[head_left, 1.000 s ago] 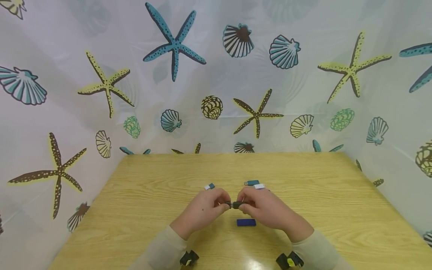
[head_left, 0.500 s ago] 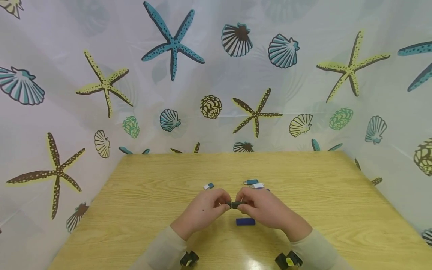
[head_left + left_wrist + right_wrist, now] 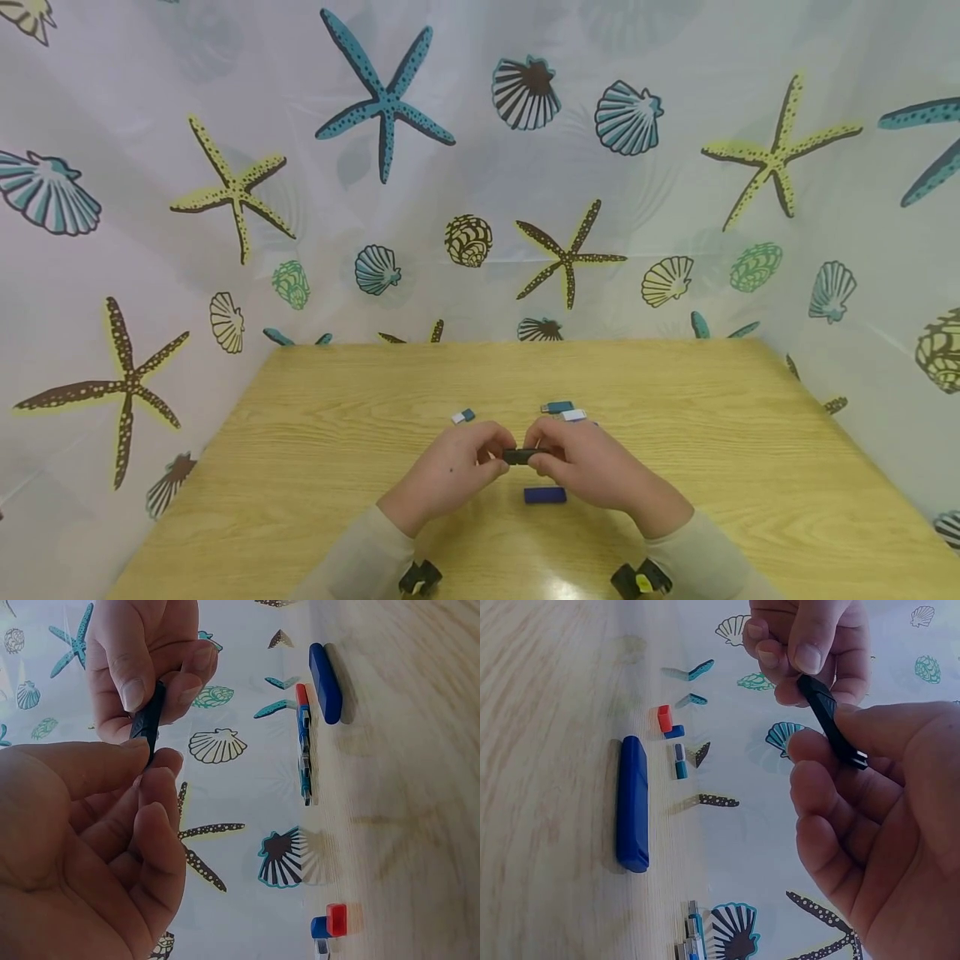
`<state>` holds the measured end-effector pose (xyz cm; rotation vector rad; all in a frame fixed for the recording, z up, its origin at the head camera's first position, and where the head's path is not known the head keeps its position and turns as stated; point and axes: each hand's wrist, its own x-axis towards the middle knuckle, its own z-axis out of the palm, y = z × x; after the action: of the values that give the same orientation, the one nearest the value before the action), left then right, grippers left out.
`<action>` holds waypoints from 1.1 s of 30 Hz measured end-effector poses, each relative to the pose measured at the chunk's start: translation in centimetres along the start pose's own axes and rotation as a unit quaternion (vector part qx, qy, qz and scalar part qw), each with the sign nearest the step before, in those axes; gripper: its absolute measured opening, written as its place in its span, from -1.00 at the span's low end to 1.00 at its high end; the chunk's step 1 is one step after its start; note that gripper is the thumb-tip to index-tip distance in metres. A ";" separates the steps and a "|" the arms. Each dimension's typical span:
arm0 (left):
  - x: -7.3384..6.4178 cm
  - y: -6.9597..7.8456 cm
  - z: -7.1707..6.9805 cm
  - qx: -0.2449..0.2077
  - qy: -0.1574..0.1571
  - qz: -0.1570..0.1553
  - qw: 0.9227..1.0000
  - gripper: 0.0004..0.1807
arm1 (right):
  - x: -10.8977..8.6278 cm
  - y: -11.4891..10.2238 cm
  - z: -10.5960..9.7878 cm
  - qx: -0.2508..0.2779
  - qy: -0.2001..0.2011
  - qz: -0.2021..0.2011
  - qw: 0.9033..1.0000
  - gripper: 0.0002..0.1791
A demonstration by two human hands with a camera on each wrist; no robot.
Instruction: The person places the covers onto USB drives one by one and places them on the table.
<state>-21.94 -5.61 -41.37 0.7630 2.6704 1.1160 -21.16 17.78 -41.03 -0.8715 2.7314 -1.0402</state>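
Observation:
Both hands meet over the table around a black USB stick point(image 3: 519, 457), its cap and body lying in one line. My left hand point(image 3: 450, 471) pinches one end between thumb and fingertips; the left wrist view shows that thumb on the stick point(image 3: 150, 724). From the other side my right hand point(image 3: 603, 468) grips the body with thumb and curled fingers. A small loop shows at its end of the stick point(image 3: 832, 720) in the right wrist view. Just below the hands a dark blue USB stick point(image 3: 545, 495) lies on the wooden table point(image 3: 360, 383).
Behind the right hand lie a teal USB stick point(image 3: 557, 407) and a white one point(image 3: 574, 414), with a blue one partly hidden. A small white and teal USB stick point(image 3: 462, 416) is beyond the left hand. A patterned curtain point(image 3: 465, 167) surrounds the table's back and sides.
The metal plug seen between the two black parts a second ago has gone out of sight as they came together. My left fingers now cover less of the black stick.

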 end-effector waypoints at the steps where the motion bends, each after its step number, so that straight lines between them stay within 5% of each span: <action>1: 0.0 0.0 0.0 0.002 0.001 0.001 1.000 -0.83 | 0.0 0.0 0.0 0.000 0.000 0.000 1.000 -0.87; 33: -0.1 0.2 0.1 0.035 0.011 0.038 0.999 -0.89 | 0.2 0.4 0.6 0.072 -0.008 -0.012 0.997 -0.96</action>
<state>-21.76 -5.40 -41.30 0.8758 2.7335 1.0580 -21.37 17.50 -41.73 -0.8863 2.5995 -1.2109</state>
